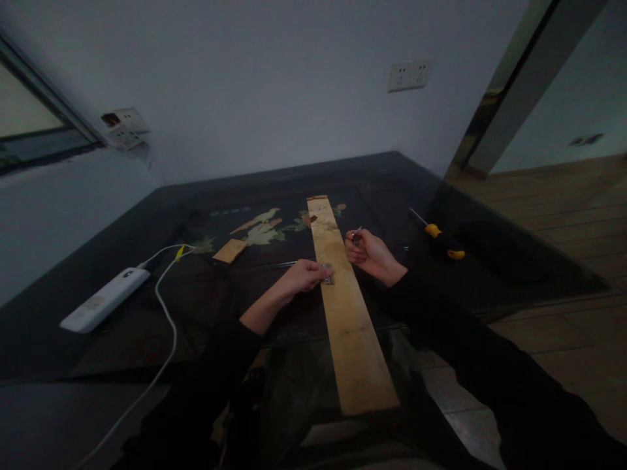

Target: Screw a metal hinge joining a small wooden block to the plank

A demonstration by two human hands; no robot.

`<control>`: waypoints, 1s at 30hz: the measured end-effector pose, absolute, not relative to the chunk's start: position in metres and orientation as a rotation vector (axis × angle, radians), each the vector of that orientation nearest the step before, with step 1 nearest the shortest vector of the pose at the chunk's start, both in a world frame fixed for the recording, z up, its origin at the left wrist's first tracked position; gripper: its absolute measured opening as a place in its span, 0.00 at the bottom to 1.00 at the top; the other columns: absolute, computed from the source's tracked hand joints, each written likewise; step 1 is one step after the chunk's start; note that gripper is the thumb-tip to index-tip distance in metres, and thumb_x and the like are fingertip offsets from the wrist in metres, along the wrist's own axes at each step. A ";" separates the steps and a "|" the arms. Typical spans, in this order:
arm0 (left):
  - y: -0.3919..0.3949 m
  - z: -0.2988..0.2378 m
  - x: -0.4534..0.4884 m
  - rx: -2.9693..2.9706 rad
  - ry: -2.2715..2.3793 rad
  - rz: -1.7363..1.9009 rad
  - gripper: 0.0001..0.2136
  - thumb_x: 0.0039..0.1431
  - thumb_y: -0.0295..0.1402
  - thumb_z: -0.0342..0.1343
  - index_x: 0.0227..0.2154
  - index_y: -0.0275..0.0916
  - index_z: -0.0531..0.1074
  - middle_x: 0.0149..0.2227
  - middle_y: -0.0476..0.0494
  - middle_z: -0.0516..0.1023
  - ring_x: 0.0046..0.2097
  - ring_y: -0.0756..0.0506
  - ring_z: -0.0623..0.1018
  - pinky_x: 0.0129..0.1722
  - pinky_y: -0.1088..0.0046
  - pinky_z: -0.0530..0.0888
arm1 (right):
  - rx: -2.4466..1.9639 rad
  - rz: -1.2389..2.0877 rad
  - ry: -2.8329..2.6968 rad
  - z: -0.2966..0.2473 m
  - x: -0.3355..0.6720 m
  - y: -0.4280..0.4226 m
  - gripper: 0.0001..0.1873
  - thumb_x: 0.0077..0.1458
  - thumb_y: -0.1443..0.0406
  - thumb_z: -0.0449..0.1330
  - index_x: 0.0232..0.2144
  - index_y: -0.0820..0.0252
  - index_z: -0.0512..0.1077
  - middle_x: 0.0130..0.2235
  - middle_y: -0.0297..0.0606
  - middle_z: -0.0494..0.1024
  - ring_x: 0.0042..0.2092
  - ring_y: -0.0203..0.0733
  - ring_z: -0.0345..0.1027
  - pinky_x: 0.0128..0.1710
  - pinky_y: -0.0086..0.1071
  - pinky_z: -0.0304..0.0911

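Note:
A long, narrow wooden board (349, 313) runs from the dark tabletop toward me, its near end jutting past the table's edge. My left hand (301, 279) is closed in a pinch on a small shiny metal plate, apparently a hinge (328, 274), that lies against the board's face. To the right of the board, my right hand (369, 254) is raised with its fingers curled around small shiny metal pieces that look like screws (356, 236). The fingers partly cover them. A screwdriver (437, 236) with a yellow and black handle rests on the table to the right of my right hand.
The dark tabletop (274, 307) has a leaf pattern. On it are a small wooden block (230, 251) and, at left, a white power strip (105, 300) with its cable (171, 320) trailing over the front edge. A wall with sockets (410, 75) stands behind.

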State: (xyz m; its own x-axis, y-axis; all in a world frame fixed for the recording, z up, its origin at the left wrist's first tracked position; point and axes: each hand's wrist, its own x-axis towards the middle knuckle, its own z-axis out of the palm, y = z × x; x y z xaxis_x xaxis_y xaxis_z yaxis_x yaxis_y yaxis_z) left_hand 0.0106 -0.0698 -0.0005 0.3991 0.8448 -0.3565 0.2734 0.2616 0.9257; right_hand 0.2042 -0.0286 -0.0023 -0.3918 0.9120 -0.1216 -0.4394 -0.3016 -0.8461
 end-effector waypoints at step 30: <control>-0.072 0.004 0.011 1.282 1.152 0.517 0.17 0.50 0.43 0.63 0.19 0.36 0.65 0.14 0.60 0.52 0.16 0.58 0.49 0.19 0.77 0.42 | -0.706 1.954 -0.911 -0.001 0.198 -0.039 0.16 0.51 0.78 0.54 0.43 0.66 0.65 0.38 0.45 0.77 0.29 0.31 0.67 0.28 0.25 0.59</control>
